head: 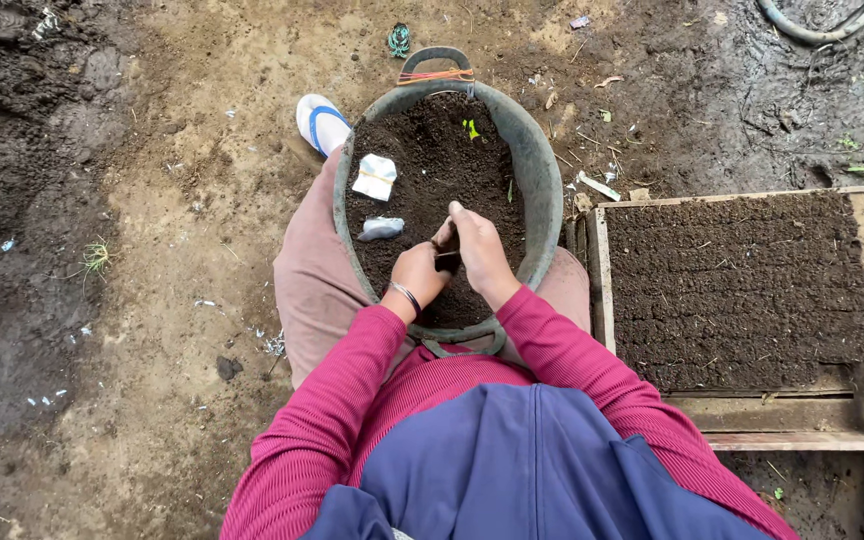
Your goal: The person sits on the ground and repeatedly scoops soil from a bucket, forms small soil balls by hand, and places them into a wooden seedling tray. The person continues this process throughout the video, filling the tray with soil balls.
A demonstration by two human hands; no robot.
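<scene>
Fingers [444,236] of both hands close together on a small dark object [447,261] over a tub of soil.

Left hand [419,275] and right hand [479,255] meet above the near half of the round grey tub [548,180], which sits between the person's knees. The dark object is pinched between them, held roughly upright; what it is cannot be told. It lies directly at the fingertips, with both hands equally near, the right hand curled over its top and the left hand cupping from below. Farther into the tub, on the left side, lie two pale packets [375,176], and one tiny green sprout [471,128] stands near the far rim. One wooden tray [600,280] packed with soil sits to the right on the ground.
</scene>
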